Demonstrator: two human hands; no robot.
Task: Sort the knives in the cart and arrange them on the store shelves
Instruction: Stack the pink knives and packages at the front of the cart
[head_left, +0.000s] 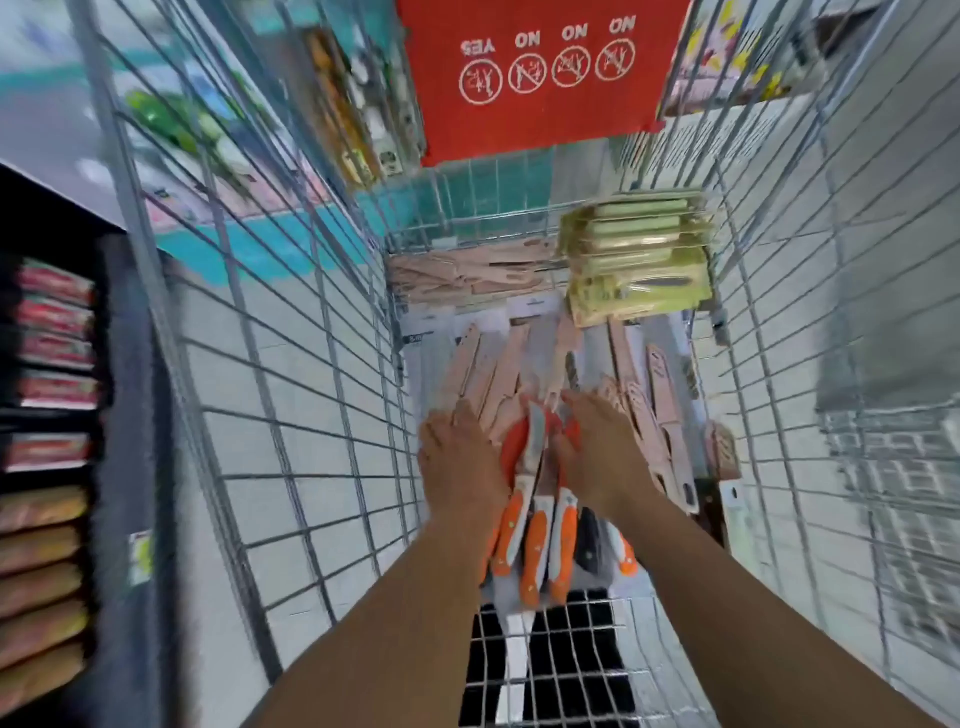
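Note:
Both my arms reach down into a wire shopping cart (291, 395). On its floor lie several orange-and-white handled knives (535, 525), side by side, handles toward me. My left hand (460, 457) rests on the left side of this bunch and my right hand (597, 447) on its right side, fingers extended around the blades' orange covers. Whether the fingers curl under the knives is hidden. Beyond them lie several pink sheathed knives (498, 374) on white cards. A stack of yellow-green packaged knives (636, 260) sits at the cart's far right.
A red child-seat flap (540, 73) with warning icons hangs at the cart's far end. More pink knives (467, 275) are piled at the far left. A dark store shelf (52, 415) with packaged goods stands left of the cart. Tiled floor shows through the wires.

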